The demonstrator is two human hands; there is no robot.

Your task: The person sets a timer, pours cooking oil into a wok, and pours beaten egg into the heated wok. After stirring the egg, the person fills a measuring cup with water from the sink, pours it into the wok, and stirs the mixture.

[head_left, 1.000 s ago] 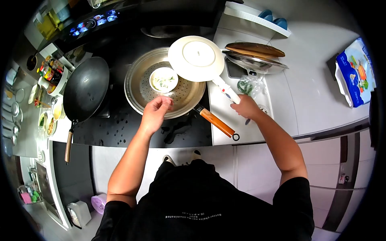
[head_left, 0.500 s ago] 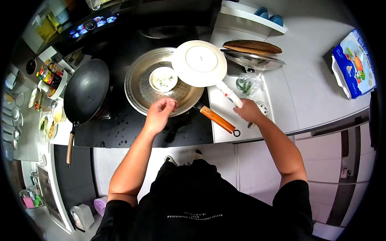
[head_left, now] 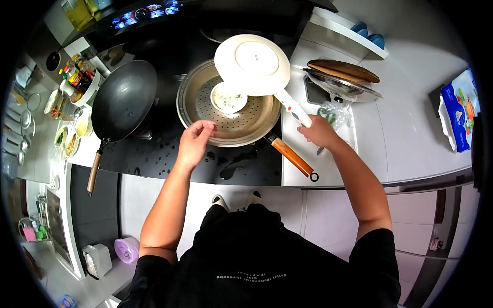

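My right hand (head_left: 319, 132) grips the white handle of a pale frying pan (head_left: 275, 77), whose flat round face with a ring in the middle points up at me. The pan hangs over the back of a steel steamer tray (head_left: 205, 123) with small holes. In the tray sits a small white bowl (head_left: 229, 98) of pale food flecked with green; the pan's edge covers a bit of the bowl's top. My left hand (head_left: 195, 141) is closed just in front of the tray's near rim, its fingertips together, with nothing visible in them.
A wooden handle (head_left: 292, 156) sticks out from the steamer's front right. To the left rests a black wok (head_left: 123, 102). On the right counter are lids (head_left: 344, 79), a plastic bag of greens (head_left: 334, 114) and a blue tissue pack (head_left: 457, 113). Seasoning bottles (head_left: 77, 77) stand far left.
The pan has moved left and back over the steamer, and its edge now overlaps the bowl. My left hand has shifted left, away from the bowl. The view has also shifted.
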